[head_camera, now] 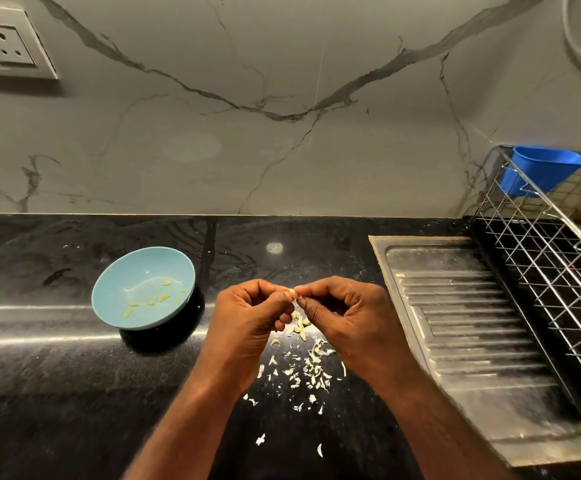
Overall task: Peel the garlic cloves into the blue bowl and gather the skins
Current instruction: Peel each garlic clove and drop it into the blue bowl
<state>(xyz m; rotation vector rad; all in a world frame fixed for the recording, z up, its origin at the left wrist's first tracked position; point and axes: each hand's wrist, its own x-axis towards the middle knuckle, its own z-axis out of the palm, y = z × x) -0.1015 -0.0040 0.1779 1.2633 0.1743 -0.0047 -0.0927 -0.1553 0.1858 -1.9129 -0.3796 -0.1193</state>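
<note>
A light blue bowl (116,289) sits on the black counter to the left, with several peeled garlic cloves (164,297) inside. Above the counter's middle, my left hand (247,317) and my right hand (348,313) meet fingertip to fingertip and pinch one small garlic clove (293,293) between them. Under the hands lie a few unpeeled cloves (301,327). White garlic skins (311,370) are scattered on the counter between my forearms.
A steel sink drainboard (472,334) runs along the right. A wire dish rack (552,258) with a blue plastic cup (542,171) stands beyond it. The marble wall rises behind, with a socket (6,46) at top left.
</note>
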